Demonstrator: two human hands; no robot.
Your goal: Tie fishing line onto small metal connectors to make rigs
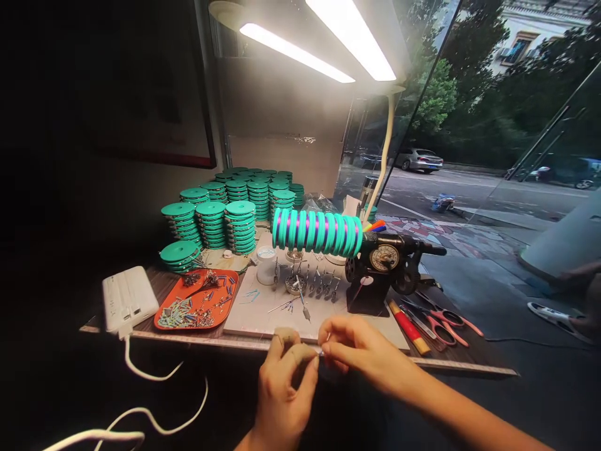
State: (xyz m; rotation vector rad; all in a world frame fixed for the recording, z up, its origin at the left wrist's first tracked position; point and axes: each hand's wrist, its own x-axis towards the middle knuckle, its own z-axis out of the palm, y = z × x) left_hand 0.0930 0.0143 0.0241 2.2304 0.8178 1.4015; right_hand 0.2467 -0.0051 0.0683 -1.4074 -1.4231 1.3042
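Observation:
My left hand point(283, 385) and my right hand point(360, 351) meet at the near edge of the white work mat point(263, 319). Both are pinched together on a tiny metal piece point(321, 354) between their fingertips, too small to name. My left thumb and forefinger wear tan finger wraps. Just beyond the hands, small metal hooks and pins point(319, 285) lie in a row on the mat. A row of green spools wound with purple line point(317, 232) sits on the black winding machine point(380, 269) behind them.
Stacks of green spools point(225, 210) fill the back left. An orange tray point(200, 300) holds several small parts, beside a white power bank point(128, 297) with trailing cable. Scissors point(446, 319) and a red-handled tool point(408, 326) lie at right. A lamp glows overhead; glass faces the street.

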